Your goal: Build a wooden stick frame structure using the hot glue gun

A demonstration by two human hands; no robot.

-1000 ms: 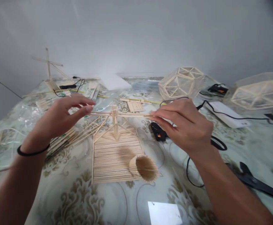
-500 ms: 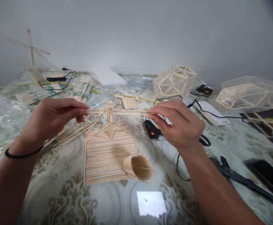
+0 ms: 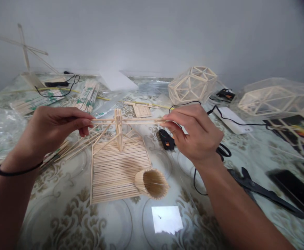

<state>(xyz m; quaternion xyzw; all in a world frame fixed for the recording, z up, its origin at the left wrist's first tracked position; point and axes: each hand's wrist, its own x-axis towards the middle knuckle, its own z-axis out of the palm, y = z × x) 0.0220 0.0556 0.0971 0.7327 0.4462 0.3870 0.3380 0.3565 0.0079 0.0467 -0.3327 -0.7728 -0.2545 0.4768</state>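
Note:
My left hand point(image 3: 60, 123) and my right hand point(image 3: 193, 133) pinch opposite ends of a pair of thin wooden sticks point(image 3: 142, 121). The sticks run level across an upright post of bundled sticks point(image 3: 118, 130), close to its top; whether they are fixed to it I cannot tell. Slanting braces hold the post at the back of a flat stick platform point(image 3: 112, 170). A round cup made of sticks point(image 3: 152, 184) is tilted at the platform's front right corner, its opening facing me.
A black glue gun point(image 3: 166, 139) lies beside my right hand. Scissors point(image 3: 263, 194) and a black phone-like slab point(image 3: 292, 191) are at the right. Behind stand a stick polyhedron point(image 3: 192, 85), packs of sticks point(image 3: 86, 95) and a cross-shaped stick model point(image 3: 24, 52). Loose sticks lie left of the platform.
The whole view has shifted slightly, so everything sits a little further left and higher. Both hands keep their pinch on the stick ends, which now look more level.

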